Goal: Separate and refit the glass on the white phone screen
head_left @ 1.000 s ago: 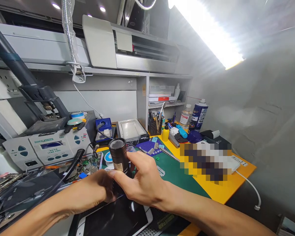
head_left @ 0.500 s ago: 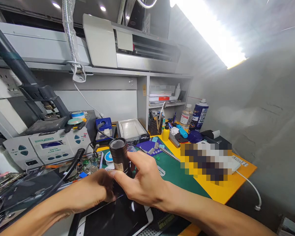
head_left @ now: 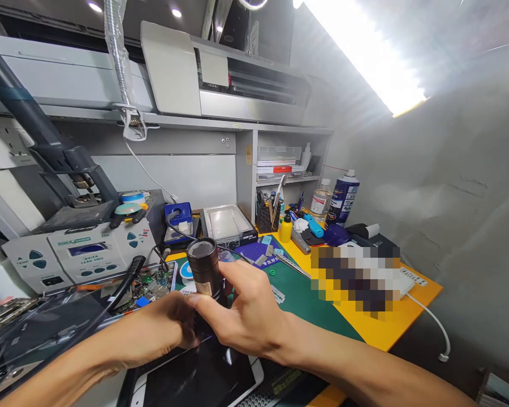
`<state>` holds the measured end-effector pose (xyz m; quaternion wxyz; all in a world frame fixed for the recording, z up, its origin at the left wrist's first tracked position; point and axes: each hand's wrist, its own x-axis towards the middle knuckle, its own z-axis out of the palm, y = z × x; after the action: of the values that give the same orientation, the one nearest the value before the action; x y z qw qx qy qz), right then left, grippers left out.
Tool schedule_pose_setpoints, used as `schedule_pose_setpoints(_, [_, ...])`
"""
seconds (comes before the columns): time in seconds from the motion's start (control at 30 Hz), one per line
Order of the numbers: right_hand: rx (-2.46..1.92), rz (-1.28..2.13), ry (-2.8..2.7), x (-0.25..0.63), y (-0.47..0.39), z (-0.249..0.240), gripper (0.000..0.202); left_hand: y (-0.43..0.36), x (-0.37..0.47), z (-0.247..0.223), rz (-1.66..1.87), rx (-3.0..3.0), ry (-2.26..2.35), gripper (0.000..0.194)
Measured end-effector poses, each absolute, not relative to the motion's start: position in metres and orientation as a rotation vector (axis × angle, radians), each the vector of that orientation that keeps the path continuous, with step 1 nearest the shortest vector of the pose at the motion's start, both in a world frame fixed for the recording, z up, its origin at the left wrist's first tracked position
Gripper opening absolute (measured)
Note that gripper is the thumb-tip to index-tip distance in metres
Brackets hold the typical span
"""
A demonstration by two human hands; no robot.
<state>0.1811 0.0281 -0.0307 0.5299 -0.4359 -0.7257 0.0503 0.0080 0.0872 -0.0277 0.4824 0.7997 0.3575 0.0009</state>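
A black flashlight [head_left: 203, 263] stands nearly upright in front of me, its round glass end facing up and a small label on its side. My right hand [head_left: 248, 311] is closed around the barrel, with the thumb across its near side. Against the barrel's lower left is my left hand [head_left: 169, 325], its fingers curled inward and mostly hidden; what they grip cannot be made out. Just below both hands lies a white-framed tablet [head_left: 203, 376] with a dark, glossy screen. The flashlight's lower end is hidden by the hands.
Left are a grey soldering station [head_left: 91, 254], a black stand [head_left: 55, 130] and circuit boards [head_left: 156, 285]. Beyond the green mat [head_left: 305, 311] are tweezers [head_left: 294, 264], a yellow bottle [head_left: 285, 229], a pen holder [head_left: 268, 217] and a spray can [head_left: 343, 198]. A razor blade [head_left: 278, 294] lies right.
Both hands keep the same hold. The flashlight's upper end has shifted very slightly left, and the whole view has moved a little.
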Motion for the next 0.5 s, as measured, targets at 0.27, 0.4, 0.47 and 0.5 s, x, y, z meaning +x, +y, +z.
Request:
schedule_pose_setpoints(0.27, [-1.038,0.123,-1.741,0.1800,0.0270,-0.0314,0.021,0.0853,0.0074,-0.0274,0.089,1.774,0.858,0.017])
schedule_pose_setpoints(0.4, [-1.020,0.088,-1.729,0.1800,0.0269,-0.0321,0.024,0.0845,0.0081,-0.0254,0.091,1.762,0.850,0.013])
schedule_pose_setpoints(0.47, [-1.007,0.071,-1.724,0.1805,0.0267,-0.0324,0.023,0.0842,0.0086,-0.0244,0.100,1.755,0.844,0.014])
schedule_pose_setpoints(0.5, [-1.003,0.066,-1.726,0.1808,0.0266,-0.0327,0.022,0.0841,0.0086,-0.0242,0.105,1.751,0.843,0.014])
